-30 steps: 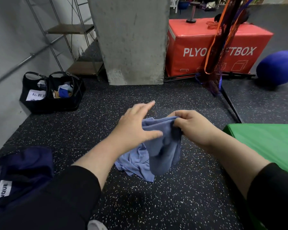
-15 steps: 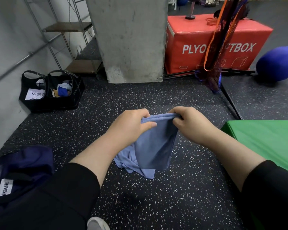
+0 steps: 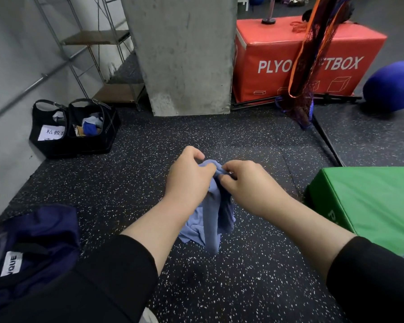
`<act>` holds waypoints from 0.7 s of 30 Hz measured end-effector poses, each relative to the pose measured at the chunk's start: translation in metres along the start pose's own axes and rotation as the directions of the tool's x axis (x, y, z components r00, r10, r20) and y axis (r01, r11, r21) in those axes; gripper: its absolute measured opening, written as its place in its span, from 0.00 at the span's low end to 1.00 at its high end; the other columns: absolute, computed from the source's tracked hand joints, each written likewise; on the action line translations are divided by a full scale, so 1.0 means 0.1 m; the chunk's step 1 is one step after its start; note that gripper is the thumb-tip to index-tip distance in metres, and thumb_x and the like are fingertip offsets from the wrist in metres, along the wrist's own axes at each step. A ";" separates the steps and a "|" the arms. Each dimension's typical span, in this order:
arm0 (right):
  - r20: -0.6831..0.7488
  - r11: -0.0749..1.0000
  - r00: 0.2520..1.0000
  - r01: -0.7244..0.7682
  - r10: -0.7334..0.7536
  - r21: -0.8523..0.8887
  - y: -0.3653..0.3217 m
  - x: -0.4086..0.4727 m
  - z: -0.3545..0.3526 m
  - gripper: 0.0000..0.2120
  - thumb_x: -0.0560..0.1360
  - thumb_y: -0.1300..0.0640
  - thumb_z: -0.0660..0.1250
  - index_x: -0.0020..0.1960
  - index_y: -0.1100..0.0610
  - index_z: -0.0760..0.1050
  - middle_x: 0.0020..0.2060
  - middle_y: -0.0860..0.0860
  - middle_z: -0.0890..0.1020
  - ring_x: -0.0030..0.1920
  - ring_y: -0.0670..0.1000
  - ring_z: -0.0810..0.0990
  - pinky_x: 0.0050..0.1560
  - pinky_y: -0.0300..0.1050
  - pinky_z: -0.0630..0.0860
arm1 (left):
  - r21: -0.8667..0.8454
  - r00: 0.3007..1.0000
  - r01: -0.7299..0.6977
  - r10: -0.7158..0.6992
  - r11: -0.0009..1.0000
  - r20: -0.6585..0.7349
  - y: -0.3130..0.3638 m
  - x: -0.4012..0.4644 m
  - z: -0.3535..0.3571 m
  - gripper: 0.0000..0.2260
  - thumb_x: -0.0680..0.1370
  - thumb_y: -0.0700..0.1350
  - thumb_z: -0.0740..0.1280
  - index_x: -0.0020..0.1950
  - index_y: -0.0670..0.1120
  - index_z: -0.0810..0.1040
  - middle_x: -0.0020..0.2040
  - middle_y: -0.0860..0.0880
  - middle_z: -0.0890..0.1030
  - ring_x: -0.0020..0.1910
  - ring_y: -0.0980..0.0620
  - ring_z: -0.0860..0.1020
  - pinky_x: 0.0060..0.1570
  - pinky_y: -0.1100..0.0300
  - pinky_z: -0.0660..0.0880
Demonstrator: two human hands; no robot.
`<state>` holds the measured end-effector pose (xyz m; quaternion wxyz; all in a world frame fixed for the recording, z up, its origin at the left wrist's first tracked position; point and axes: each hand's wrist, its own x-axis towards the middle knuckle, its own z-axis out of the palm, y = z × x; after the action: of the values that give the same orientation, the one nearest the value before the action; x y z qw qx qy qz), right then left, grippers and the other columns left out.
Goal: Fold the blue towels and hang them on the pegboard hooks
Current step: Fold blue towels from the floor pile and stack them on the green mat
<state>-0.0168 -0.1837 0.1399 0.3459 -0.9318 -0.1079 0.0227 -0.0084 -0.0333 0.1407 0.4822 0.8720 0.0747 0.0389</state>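
Both the left hand (image 3: 189, 174) and the right hand (image 3: 245, 183) pinched the top of a bunched blue towel (image 3: 211, 220), left of the green box (image 3: 369, 201).

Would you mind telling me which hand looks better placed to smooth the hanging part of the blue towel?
Probably the left hand: most of the blue towel hangs beneath it, while the right hand pinches the top edge.

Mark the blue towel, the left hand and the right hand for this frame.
blue towel (image 3: 211, 220): head view, on the hanging cloth below the hands.
left hand (image 3: 189, 176): head view, on the back of the hand.
right hand (image 3: 247, 183): head view, on the back of the hand.
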 end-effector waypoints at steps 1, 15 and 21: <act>0.000 1.000 1.000 -0.006 0.006 0.026 -0.02 0.00 0.01 0.09 0.78 0.55 0.62 0.43 0.58 0.76 0.28 0.49 0.75 0.29 0.50 0.66 0.30 0.44 0.64 | 0.052 0.998 -0.058 0.058 0.997 -0.002 0.01 0.00 0.01 0.06 0.76 0.44 0.65 0.51 0.52 0.73 0.34 0.50 0.79 0.37 0.45 0.78 0.37 0.52 0.74; -0.018 0.968 0.999 -0.028 0.034 0.249 0.10 0.10 -0.18 0.06 0.77 0.60 0.65 0.47 0.52 0.80 0.39 0.47 0.85 0.36 0.44 0.77 0.41 0.45 0.76 | -0.223 0.983 0.010 0.031 0.975 0.180 -0.02 0.03 -0.07 0.17 0.81 0.46 0.66 0.70 0.51 0.70 0.50 0.55 0.80 0.52 0.57 0.80 0.52 0.63 0.74; -0.029 0.884 0.999 -0.020 0.039 0.467 0.08 0.09 -0.37 0.08 0.78 0.61 0.63 0.47 0.53 0.80 0.35 0.43 0.81 0.37 0.45 0.75 0.43 0.47 0.73 | -0.205 0.818 0.130 0.013 0.970 0.576 -0.24 -0.07 -0.01 0.20 0.74 0.40 0.77 0.64 0.45 0.76 0.57 0.47 0.86 0.59 0.49 0.83 0.65 0.46 0.77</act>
<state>-0.0022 -0.2119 0.1631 0.5611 -0.8232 -0.0785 0.0356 -0.0181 -0.0206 0.1209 0.5830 0.7772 -0.0518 -0.2312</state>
